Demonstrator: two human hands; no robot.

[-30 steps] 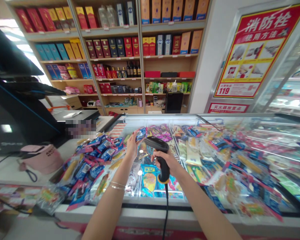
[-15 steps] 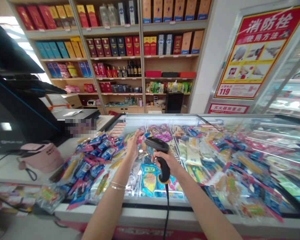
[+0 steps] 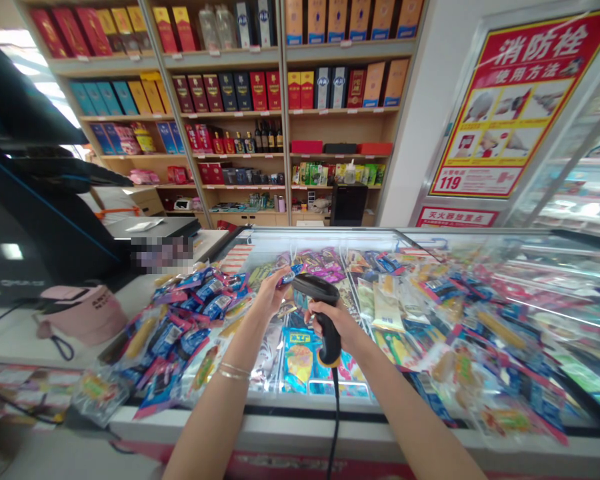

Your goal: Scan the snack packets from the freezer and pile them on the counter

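My right hand (image 3: 336, 321) is wrapped round the grip of a black barcode scanner (image 3: 325, 313), whose cord hangs down over the freezer's front edge. Its head points left, toward my left hand (image 3: 271, 293). That hand is closed on a small blue-and-pink snack packet (image 3: 294, 272), mostly hidden by the fingers and close to the scanner's nose. Both hands are above the glass top of a chest freezer (image 3: 275, 399). Left of them lies a pile of blue-and-pink snack packets (image 3: 215, 297); a second pile (image 3: 510, 340) spreads over the right side.
At the left stand a dark checkout terminal (image 3: 45, 220) and a pink bag (image 3: 85, 313) on the counter. Shelves of boxed bottles (image 3: 230, 93) rise behind the freezer. A red fire-hydrant sign (image 3: 525, 100) hangs on the right. A clear-wrapped packet (image 3: 100, 395) sits at the left front corner.
My left hand has turned slightly, so the packet shows more of its blue side and sits nearer the scanner's head. My right hand and the scanner have barely moved.
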